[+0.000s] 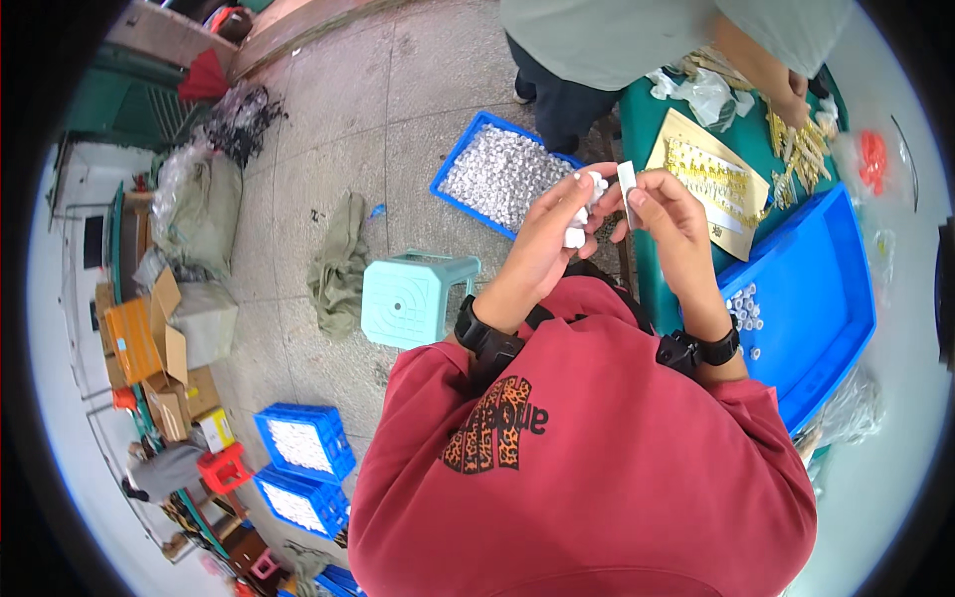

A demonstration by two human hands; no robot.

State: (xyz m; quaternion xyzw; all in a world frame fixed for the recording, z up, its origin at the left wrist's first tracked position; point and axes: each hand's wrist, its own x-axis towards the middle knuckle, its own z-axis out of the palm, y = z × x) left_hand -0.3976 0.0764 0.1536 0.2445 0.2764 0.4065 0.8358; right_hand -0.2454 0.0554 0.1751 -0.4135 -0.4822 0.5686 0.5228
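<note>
My left hand (pixel 532 244) is closed around several small white pieces (pixel 574 237), held in front of my chest. They look like little caps, but their exact kind is too small to make out. Between the thumb and fingers of my right hand (pixel 676 224) is a flat white strip (pixel 626 182), held upright close beside the left fingers. Beyond my hands, a blue tray (pixel 450 177) full of small silvery-white pieces (pixel 507 169) sits low down. At my right lies a larger blue tray (pixel 821 269) with a few small round white pieces (pixel 744 306) in its near corner.
Across the green table (pixel 647 264), a co-worker's hand (pixel 791 107) reaches over gold-coloured strips (pixel 796 149) beside a tan board (pixel 731 239). On the floor stand a pale green stool (pixel 403 303), blue crates (pixel 343 453) with white contents, and cardboard boxes (pixel 134 338).
</note>
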